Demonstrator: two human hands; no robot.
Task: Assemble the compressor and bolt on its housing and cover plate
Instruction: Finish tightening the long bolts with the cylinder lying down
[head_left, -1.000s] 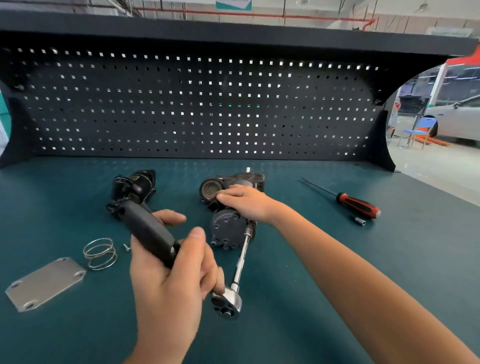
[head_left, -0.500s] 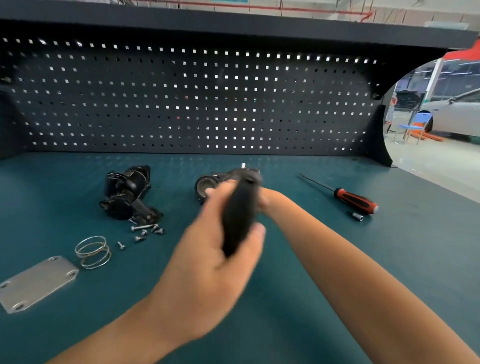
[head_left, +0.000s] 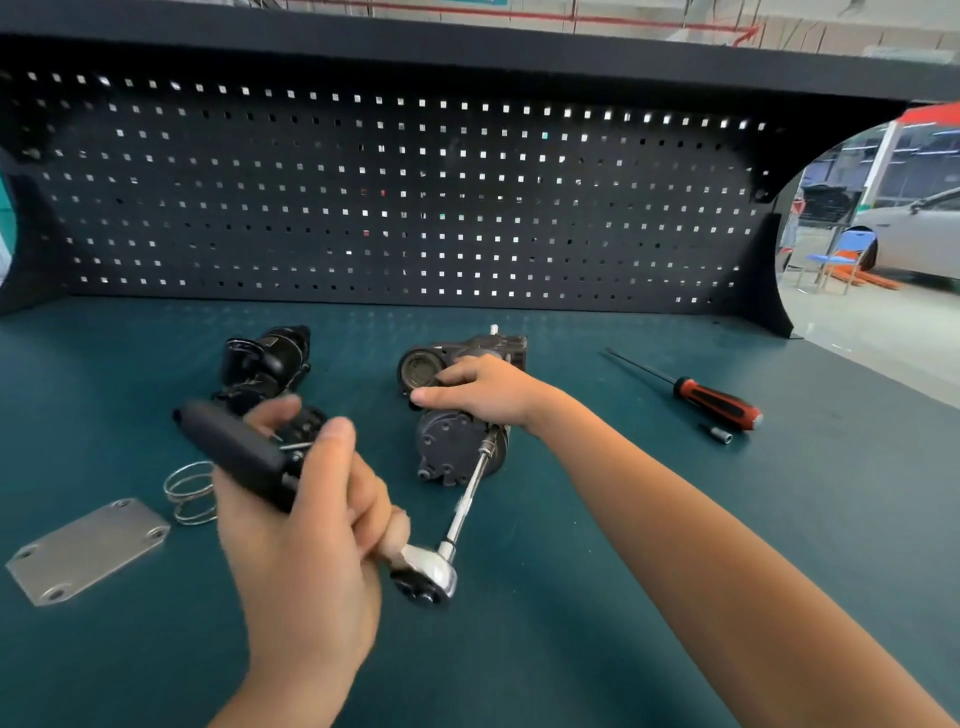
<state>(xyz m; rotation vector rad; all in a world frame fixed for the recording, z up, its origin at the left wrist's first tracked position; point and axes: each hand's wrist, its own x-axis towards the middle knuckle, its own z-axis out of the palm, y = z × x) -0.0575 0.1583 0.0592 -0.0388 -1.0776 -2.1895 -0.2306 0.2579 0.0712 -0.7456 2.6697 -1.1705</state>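
**Change.** The ratchet (head_left: 234, 452) handle stood upright across the front of the compressor (head_left: 452, 447) half a second back. It now lies swung out to the left again, much as it did a second ago. This reads as one full stroke, so a housing bolt is judged to be mid-tightening rather than done.

**Left hand** (head_left: 311, 545). Nearest the camera, clenched round the black handle with the thumb raised along it. The chrome head sits just right of its knuckles. The extension bar (head_left: 467, 493) runs up and away from there into the compressor's housing end.

**Right hand** (head_left: 483, 387). Beyond the left hand, fingers curled over the compressor body and thumb pointing left, holding it down on the table (head_left: 805, 493). Its grip is unchanged.

**Cover plate** (head_left: 88, 551). Flat on the table, well left of the left hand, not yet fitted.

**Spring** (head_left: 187, 488). Between the plate and the left hand, partly hidden behind that hand.
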